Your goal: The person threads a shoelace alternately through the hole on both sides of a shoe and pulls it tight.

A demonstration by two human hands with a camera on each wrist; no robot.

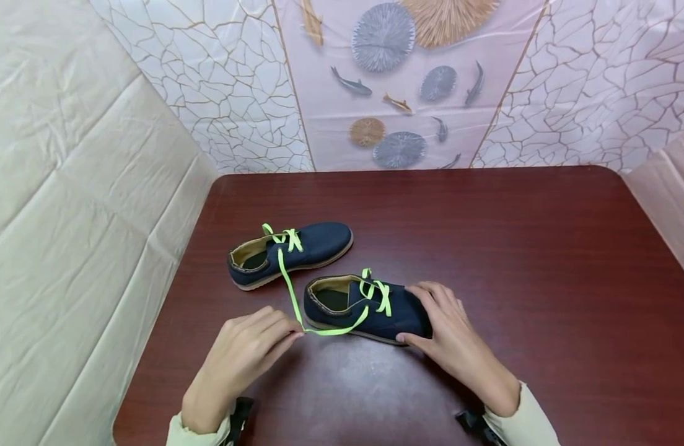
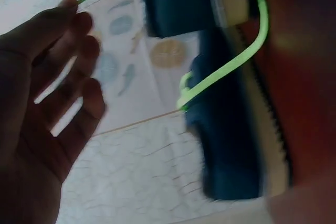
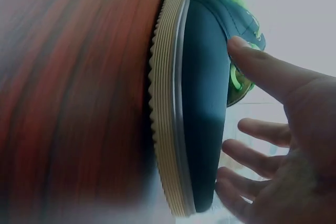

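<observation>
Two navy blue shoes with neon green laces stand on the table: the far shoe (image 1: 325, 240) at the left and the near shoe (image 1: 406, 310) closer to me. Between thumb and index finger my left hand (image 1: 247, 347) pinches a lace (image 1: 342, 331) drawn out from the near shoe. The far shoe's loose lace (image 1: 289, 285) runs down close to those fingertips; whether they hold it too is unclear. My right hand (image 1: 453, 334) holds the near shoe's toe, thumb on the near side and fingers across the top. Tan ridged sole (image 3: 163, 93) shows in the right wrist view.
Both shoes are on a dark red-brown table (image 1: 543, 279) with rounded far corners. Behind it hangs a patterned backdrop (image 1: 398, 93) with fish and round motifs. A cream cloth (image 1: 80, 217) slopes along the left side.
</observation>
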